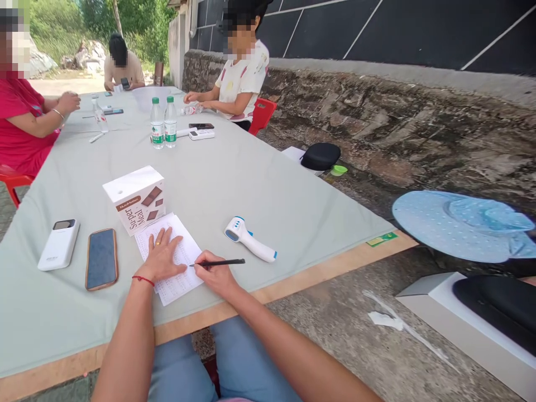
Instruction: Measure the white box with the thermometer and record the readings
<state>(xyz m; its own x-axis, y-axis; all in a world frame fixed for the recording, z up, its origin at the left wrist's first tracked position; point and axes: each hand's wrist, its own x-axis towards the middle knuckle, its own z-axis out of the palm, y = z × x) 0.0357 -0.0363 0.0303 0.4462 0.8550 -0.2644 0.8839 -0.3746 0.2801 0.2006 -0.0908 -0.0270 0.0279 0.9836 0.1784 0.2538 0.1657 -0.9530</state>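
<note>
My left hand [164,258] lies with fingers spread on a sheet of paper [171,288] covered in small rows of print or writing. A ring and a red string bracelet show on that hand and wrist. My right hand [215,276] grips a black pen [224,262], its tip at the right part of the sheet. Behind the paper stands a white and brown box [136,195], touching or very near its top edge. To the right lies a white infrared thermometer [250,240]. A phone in a brown case [101,259] and a white power bank [58,244] lie left of my hands.
Two water bottles [163,124] stand mid-table on the grey-green cloth [234,178]. Several people sit around the far part. Beside the table on the right are a blue hat [452,226], a black case [320,156] and a white box [439,312].
</note>
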